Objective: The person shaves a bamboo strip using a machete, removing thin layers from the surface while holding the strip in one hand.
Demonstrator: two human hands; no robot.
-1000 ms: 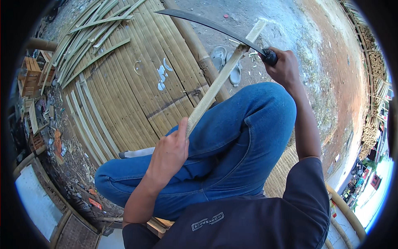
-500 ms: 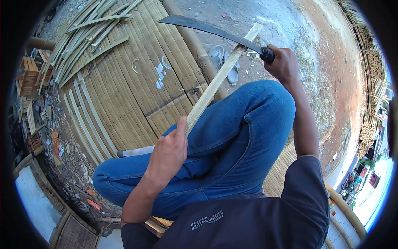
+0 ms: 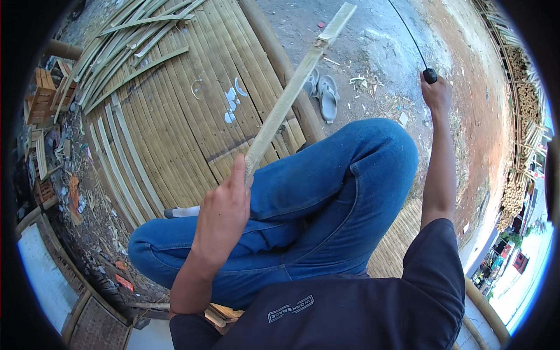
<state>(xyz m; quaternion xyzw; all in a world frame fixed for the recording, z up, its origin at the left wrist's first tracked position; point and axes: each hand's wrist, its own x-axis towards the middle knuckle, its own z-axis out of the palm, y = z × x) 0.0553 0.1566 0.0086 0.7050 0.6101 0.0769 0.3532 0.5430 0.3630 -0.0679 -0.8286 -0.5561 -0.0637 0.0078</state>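
Observation:
My left hand [image 3: 224, 213] is closed round the near end of a long, pale bamboo strip [image 3: 286, 100]. The strip slants up and away to the right, past my bent knee, and shows a rough brown node near its far end. Out to the right, my right hand [image 3: 437, 93] grips the black handle of a machete [image 3: 410, 34]. Its blade is seen nearly edge-on as a thin dark line rising to the top edge, where its tip is cut off. Blade and strip are well apart.
I sit on a bamboo-slat platform [image 3: 175, 134]. A heap of split bamboo strips [image 3: 125, 49] lies at its far left, with several more strips [image 3: 125, 157] along the left edge. Grey sandals [image 3: 328, 99] rest on the ground beyond the platform's thick bamboo edge pole [image 3: 271, 49]. Wooden crates [image 3: 41, 96] stand at far left.
My right hand has swung the machete off the strip, up and to the right, turning the blade edge-on. My left hand has shifted slightly left with the strip, whose far end is now higher.

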